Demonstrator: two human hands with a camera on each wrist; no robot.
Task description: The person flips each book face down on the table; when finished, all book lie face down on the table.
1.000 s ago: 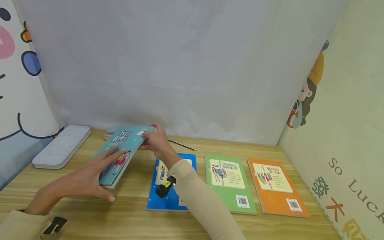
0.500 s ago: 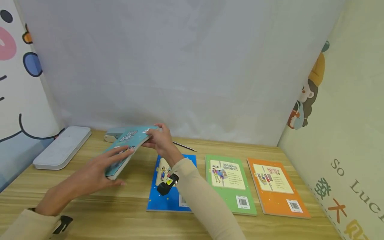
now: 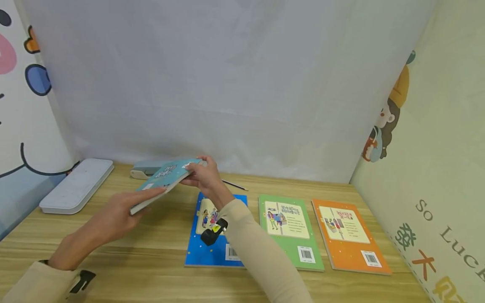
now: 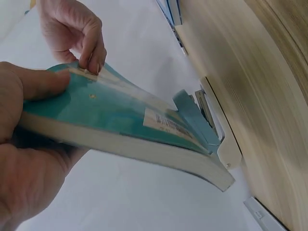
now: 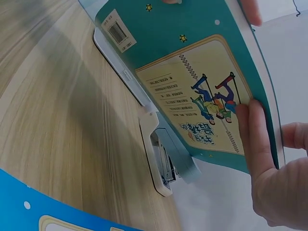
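Observation:
A teal paperback book is held up off the table, tilted, with its pages' edge facing me. My left hand grips its near end, the thumb lying on one cover in the left wrist view. At the far right edge my right hand pinches the book, its fingers flat against the illustrated back cover in the right wrist view. Just behind the book is a blue-grey and cream stapler, partly hidden by it in the head view.
Blue, green and orange books lie in a row on the wooden table. A white flat case lies at the left. A pencil lies by the back curtain.
The teal book has risen slightly and tipped flatter, shifting a little right. My left hand has moved right and closed on its near end. My right hand keeps its hold.

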